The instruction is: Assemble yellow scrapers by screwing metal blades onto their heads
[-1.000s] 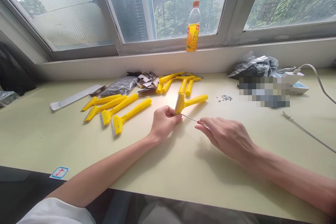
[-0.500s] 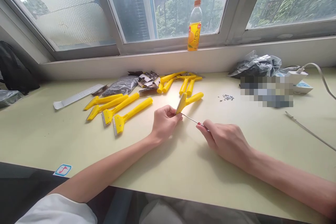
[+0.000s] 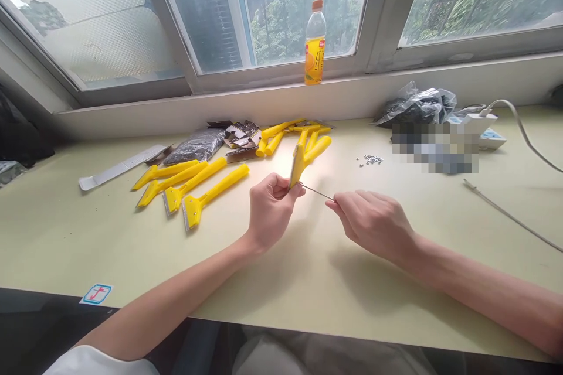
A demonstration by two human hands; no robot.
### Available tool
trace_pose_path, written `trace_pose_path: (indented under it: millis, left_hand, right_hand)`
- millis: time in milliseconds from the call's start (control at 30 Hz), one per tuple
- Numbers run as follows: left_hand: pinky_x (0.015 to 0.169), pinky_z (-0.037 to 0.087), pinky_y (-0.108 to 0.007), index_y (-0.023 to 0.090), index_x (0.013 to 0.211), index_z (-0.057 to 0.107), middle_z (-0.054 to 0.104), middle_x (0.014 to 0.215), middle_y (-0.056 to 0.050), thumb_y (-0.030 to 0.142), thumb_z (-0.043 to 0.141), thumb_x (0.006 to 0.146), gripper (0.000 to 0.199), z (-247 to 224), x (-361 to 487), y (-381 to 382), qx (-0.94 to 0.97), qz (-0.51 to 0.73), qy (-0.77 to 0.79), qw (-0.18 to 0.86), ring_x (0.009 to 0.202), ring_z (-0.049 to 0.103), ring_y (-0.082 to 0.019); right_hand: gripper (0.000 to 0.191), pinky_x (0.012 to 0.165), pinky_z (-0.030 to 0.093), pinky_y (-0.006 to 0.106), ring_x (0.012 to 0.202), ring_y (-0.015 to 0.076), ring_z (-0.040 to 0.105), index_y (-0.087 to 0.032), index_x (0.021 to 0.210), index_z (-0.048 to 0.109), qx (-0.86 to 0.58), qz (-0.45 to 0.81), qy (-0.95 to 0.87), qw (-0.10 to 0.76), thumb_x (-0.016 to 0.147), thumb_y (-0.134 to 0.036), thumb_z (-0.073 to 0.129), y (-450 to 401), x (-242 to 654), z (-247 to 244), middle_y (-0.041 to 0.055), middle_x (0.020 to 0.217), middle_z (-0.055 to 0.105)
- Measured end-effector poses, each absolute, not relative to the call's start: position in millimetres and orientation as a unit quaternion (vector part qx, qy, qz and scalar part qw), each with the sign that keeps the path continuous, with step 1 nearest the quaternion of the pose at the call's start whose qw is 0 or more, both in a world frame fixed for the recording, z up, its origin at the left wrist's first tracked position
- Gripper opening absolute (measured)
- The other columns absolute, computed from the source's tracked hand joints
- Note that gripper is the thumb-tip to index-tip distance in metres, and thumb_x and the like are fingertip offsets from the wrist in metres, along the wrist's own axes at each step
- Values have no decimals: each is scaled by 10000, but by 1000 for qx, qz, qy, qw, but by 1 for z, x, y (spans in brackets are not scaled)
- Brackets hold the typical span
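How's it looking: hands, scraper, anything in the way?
Left hand holding yellow scraper. Right hand gripping thin metal-shafted tool, tip at scraper. Small metal pieces lie apart, nothing visibly blocking.

I take this for a plain workroom, part office and part small workshop; I can't tell which it is nearer to. A long pale desk (image 3: 272, 287) runs beneath grey-framed windows (image 3: 197, 12) filling the top of my view, with trees (image 3: 479, 0) outside. Yellow scrapers (image 3: 192, 209) lie side by side left of centre, small metal parts (image 3: 373, 160) are heaped right of centre, and a drink bottle (image 3: 314, 55) stands on the sill (image 3: 246, 95).
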State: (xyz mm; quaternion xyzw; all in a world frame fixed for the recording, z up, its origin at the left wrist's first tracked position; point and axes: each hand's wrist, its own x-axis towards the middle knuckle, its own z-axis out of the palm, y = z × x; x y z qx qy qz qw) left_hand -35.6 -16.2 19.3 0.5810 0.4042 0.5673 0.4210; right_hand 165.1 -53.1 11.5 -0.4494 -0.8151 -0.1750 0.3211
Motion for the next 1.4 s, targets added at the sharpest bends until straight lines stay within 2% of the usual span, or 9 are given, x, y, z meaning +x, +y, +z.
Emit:
trace_pose_path:
  millis: [133,267,333,500,567,867,933,1133,1400]
  left_hand:
    - [792,640,-366,176,742,548,760,867,-58,275,777,806,258,19,-33,-18,591,586,391,392,846,770,-245]
    - [797,631,-360,178,733,540,765,899,-66,276,771,811,262,22,-32,-15,599,596,385,372,864,768,-244]
    - [788,628,-351,176,733,553,761,876,-57,277,771,811,252,24,-31,-14,605,588,384,376,856,767,-241]
    - [785,631,-350,187,725,546,749,821,-28,282,779,804,265,25,-26,-20,596,572,386,411,843,769,-241]
    - [788,632,-356,189,723,545,753,829,-33,277,778,806,262,23,-24,-24,596,570,386,414,847,769,-245]
    - [800,628,-336,182,755,579,759,928,-57,279,761,824,218,23,-22,-29,616,577,378,380,863,766,-229]
    - [796,628,-337,182,759,574,759,931,-57,276,761,827,220,22,-21,-27,618,577,370,384,872,766,-234]
    - [849,626,-380,187,734,558,775,925,-62,301,783,810,264,18,-17,-28,612,567,362,417,935,758,-254]
    - [842,636,-371,185,772,593,770,967,-59,306,773,824,223,17,-18,-31,623,575,362,387,897,764,-236]
  right_hand:
    - [369,484,258,261,480,103,283,-214,775,465,-492,234,-746,383,1046,-448,376,-61,162,16,-62,557,348]
    - [438,433,266,250,476,106,192,-234,822,448,-446,563,-610,335,1008,-614,335,-63,156,24,-91,582,187]
    - [421,430,255,245,471,104,196,-230,877,483,-460,519,-633,345,1006,-609,351,-60,154,24,-94,573,204]
    - [287,478,194,265,487,103,257,-206,829,561,-455,-28,-815,358,1023,-373,430,-49,163,14,-50,552,375]
    - [297,487,184,276,497,109,258,-206,786,563,-437,-92,-828,339,1022,-301,409,-50,165,14,-40,547,373]
    - [410,399,216,238,439,84,170,-216,863,550,-454,564,-593,353,966,-605,472,-60,161,35,-100,548,181]
    - [408,421,227,241,452,87,193,-207,882,584,-469,491,-640,359,976,-585,464,-56,165,34,-90,548,209]
    - [386,480,178,283,505,110,212,-207,751,640,-449,-65,-828,330,1020,-374,417,-50,176,25,-32,543,341]
    - [358,466,219,272,506,99,252,-198,797,712,-493,341,-669,440,936,-505,590,-62,164,34,-33,543,317]
